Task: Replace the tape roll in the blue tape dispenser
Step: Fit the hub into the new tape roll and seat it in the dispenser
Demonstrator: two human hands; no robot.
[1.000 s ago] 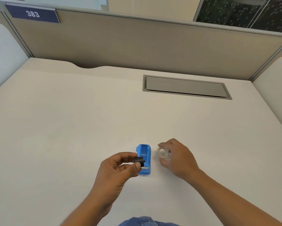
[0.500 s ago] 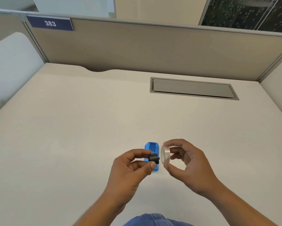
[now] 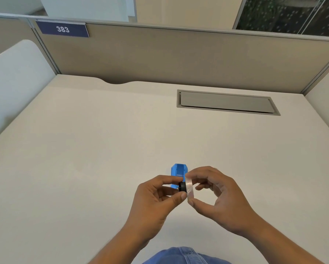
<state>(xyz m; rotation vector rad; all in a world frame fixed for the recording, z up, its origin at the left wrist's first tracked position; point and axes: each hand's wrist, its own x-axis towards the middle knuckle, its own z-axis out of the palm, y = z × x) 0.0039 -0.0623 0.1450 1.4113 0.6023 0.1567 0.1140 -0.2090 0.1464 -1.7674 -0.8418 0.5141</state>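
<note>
The blue tape dispenser (image 3: 178,171) sits on the white desk (image 3: 102,149), partly hidden behind my fingers. My left hand (image 3: 156,199) pinches a small black spool core (image 3: 182,186) between thumb and forefinger, above the dispenser. My right hand (image 3: 217,197) holds a clear tape roll (image 3: 190,189) by its rim, edge-on to the camera. The black core's end touches the roll's left face at its hole. How far the core sits inside the roll is hidden.
A grey cable hatch (image 3: 226,102) is set into the desk at the back right. Beige partition walls (image 3: 179,54) enclose the desk, with a "383" sign (image 3: 62,29) at upper left. My blue denim knee (image 3: 180,256) shows at the bottom edge.
My right hand lifted the tape roll off the desk and turned it edge-on. Both hands moved together, bringing the black core against the roll's hole.
</note>
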